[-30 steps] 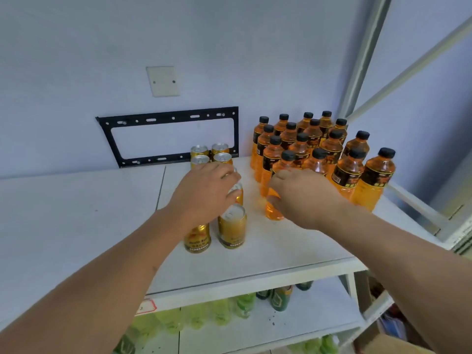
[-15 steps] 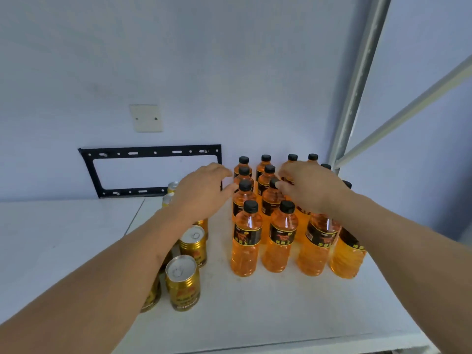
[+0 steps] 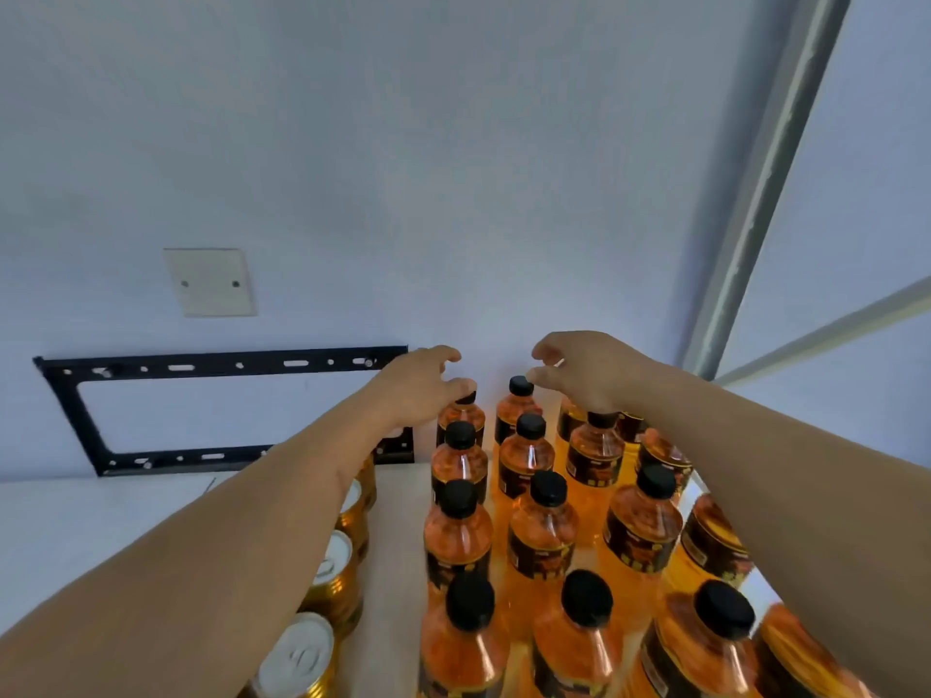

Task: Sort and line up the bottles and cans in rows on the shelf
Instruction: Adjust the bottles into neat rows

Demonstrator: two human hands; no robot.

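Both hands are reaching over the orange bottles [image 3: 541, 536] to the back row by the wall: left hand [image 3: 420, 390] loosely curled, fingertips touching the rear-left bottle [image 3: 461, 415]; right hand [image 3: 587, 370] curled beside the neighbouring cap [image 3: 521, 385], grip unclear. Advice: nudging low on shoulders, not caps, is keeping bottles upright; gold cans [image 3: 332, 571] are standing in 1 line left.

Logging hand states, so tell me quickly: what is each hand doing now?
Left hand: open, thumb touching a back-row bottle's cap.
Right hand: open, holding nothing.
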